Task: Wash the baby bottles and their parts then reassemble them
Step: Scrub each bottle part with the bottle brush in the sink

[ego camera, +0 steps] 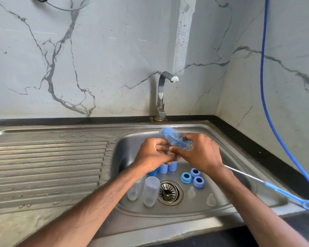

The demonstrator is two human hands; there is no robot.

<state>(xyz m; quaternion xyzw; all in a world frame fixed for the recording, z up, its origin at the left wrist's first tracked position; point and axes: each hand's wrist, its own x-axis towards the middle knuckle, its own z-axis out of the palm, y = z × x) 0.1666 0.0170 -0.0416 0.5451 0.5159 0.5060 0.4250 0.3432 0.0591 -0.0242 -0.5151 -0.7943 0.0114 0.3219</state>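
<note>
Blue brush (175,139) slants up-left from our gripping right hand (202,154). Our left hand (150,155) pinches a clear part (175,156) just under it.

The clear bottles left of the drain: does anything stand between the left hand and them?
Nothing visible does. The two bottles stand free on the sink floor, below the left hand. That hand is busy, though: its fingers seem to pinch a small clear part beside the brush.
</note>
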